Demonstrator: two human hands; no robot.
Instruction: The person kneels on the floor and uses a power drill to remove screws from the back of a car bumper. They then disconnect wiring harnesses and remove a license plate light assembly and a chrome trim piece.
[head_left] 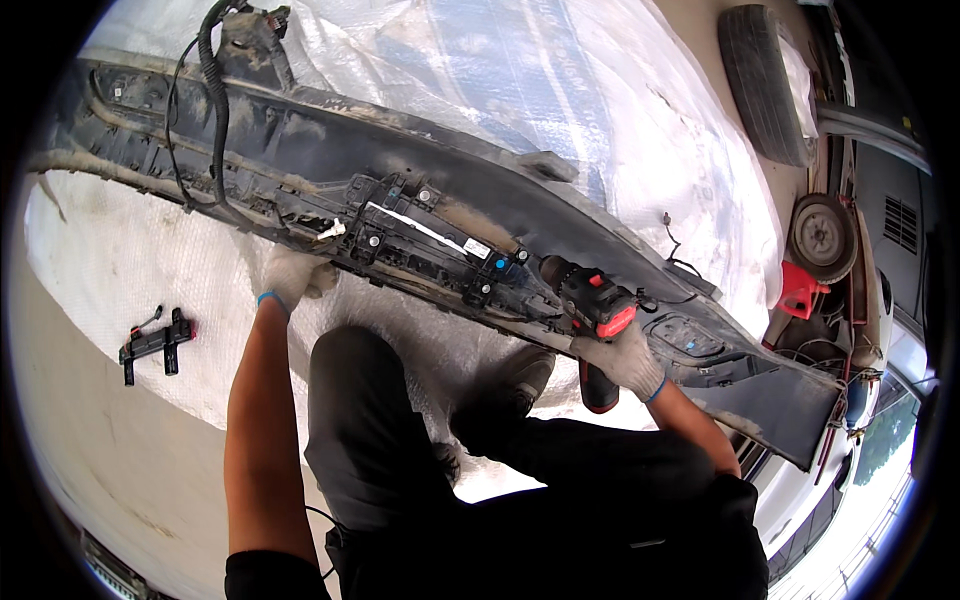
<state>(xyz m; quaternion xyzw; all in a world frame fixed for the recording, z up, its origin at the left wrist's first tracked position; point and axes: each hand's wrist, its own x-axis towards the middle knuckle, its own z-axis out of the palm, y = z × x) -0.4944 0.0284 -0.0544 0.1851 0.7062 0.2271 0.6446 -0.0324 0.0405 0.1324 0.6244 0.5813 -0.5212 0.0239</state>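
A long dark plastic car bumper (480,215) lies inside up across the view, dusty and fitted with clips and brackets. Along its middle sits a narrow black module (430,235) with a light strip, held at several round fixings. My right hand (622,362), in a pale work glove, grips a black and red cordless drill (597,300). The drill's chuck points up and left, close to the module's right end; whether its tip touches anything is hidden. My left hand (292,277), also gloved, closes on the bumper's near edge, its fingers partly hidden.
White woven sheeting (640,130) is spread under the bumper. A black wiring harness (215,100) loops over the bumper's left part. A small black bracket-like part (158,345) lies at left. A tyre (765,85), a small wheel (822,235) and a red container (797,290) stand at right.
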